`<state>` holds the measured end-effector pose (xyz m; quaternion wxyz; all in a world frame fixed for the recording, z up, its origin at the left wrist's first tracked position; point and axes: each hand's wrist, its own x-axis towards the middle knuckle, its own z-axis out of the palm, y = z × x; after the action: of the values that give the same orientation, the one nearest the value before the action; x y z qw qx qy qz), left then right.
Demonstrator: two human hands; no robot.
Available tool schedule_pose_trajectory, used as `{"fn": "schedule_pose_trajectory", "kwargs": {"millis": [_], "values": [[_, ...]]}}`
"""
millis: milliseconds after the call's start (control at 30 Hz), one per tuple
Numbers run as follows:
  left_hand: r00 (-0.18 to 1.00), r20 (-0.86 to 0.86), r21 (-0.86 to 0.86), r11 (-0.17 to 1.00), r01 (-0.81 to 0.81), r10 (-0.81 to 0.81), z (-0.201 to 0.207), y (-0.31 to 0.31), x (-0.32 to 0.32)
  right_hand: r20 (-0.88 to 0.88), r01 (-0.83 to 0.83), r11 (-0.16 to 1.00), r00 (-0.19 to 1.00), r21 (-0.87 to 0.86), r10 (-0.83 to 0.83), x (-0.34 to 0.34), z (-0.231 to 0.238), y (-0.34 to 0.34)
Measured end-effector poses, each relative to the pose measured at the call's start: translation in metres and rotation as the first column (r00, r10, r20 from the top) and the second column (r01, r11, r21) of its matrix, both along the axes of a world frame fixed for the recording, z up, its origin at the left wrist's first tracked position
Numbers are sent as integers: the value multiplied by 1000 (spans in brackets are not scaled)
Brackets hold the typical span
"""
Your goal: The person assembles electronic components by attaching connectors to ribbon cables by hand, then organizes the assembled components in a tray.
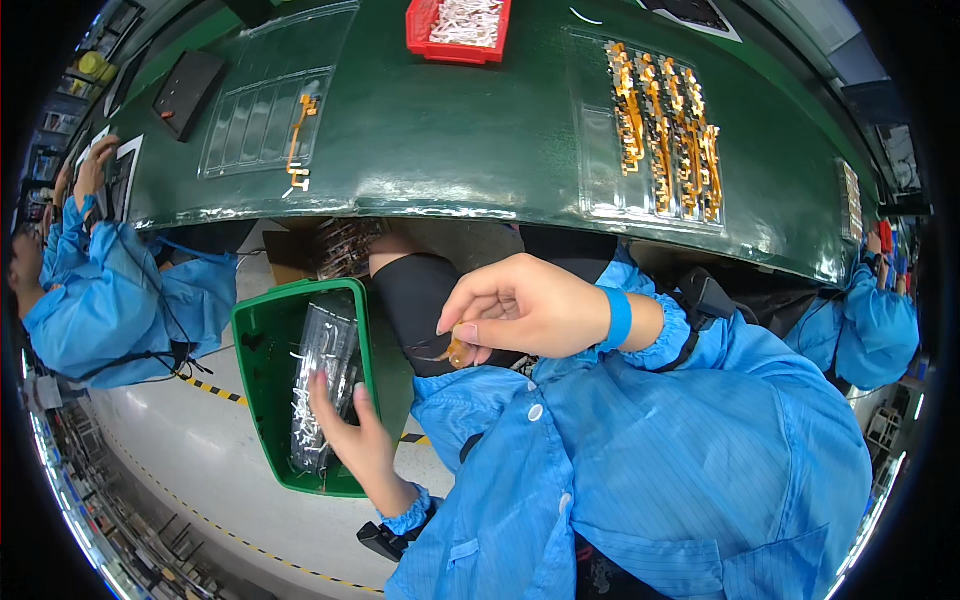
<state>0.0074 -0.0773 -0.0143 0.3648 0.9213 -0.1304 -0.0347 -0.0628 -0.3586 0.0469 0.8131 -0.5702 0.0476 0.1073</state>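
Observation:
My right hand [515, 308], with a blue band at its wrist, is raised over my lap. Its thumb and fingers pinch a small orange flex cable [460, 353], partly hidden by the fingertips. Beside the inner wall of the green bin [367, 335], my left hand [358, 437] has its thumb and fingers apart and holds nothing that I can see. Clear plastic trays [327, 340] stand in that bin, with small white strips [308, 425] scattered over them next to my left fingertips.
On the green table, a clear tray [252, 125] bears one orange flex cable [298, 140]; another tray [600, 150] holds several. A red box [435, 48] contains white pieces. Below the table edge sits a cardboard box [288, 257]. People in blue work at both sides.

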Motion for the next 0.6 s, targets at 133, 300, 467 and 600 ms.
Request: {"fn": "schedule_pose_trajectory", "kwargs": {"millis": [133, 300, 467, 600], "values": [[915, -60, -550, 778, 304, -400, 47, -59, -9, -31, -29, 996, 999, 84, 32, -1, 4, 1], [767, -299, -645, 712, 276, -568, 30, -58, -9, -15, 9, 1000, 1000, 26, -9, -14, 5, -9], [452, -500, -812, 581, 51, -739, 40, -74, -8, -48, 45, 999, 998, -1, -45, -28, 4, -21], [335, -564, -786, 615, 63, -754, 34, -85, -13, -85, 142, 990, 986, -4, -141, -39, -1, -27]]}}
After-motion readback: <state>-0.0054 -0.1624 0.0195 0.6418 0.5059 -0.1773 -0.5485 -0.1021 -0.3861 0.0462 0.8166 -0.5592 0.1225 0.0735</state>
